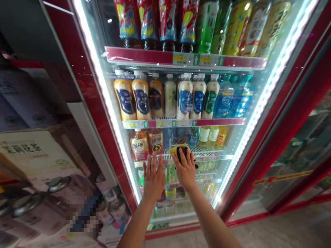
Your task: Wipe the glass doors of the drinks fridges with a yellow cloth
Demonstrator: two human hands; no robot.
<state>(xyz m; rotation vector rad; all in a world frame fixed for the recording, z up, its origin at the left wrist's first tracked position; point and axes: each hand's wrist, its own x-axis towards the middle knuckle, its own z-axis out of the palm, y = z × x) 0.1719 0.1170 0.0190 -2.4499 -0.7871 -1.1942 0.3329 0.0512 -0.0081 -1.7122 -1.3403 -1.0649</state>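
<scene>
My left hand (154, 177) is raised flat with its fingers stretched upward, in front of the lower shelves of a lit drinks fridge. It holds nothing and appears to rest on the fridge's glass front. To its right, my right hand (186, 170) presses a yellow and black cloth (173, 150) under its fingers, apparently against the same glass. The palm hides part of the cloth. Behind the hands are an orange-labelled bottle (139, 145) and a dark-labelled bottle (156, 141), side by side on the third shelf.
White-capped milk tea bottles (141, 96) line the second shelf, and red-labelled bottles (168, 22) the top one. Bright light strips (103, 79) run down both sides inside the red frame (85, 74). Stacked cartons (31, 155) and large cans (38, 213) stand close on the left.
</scene>
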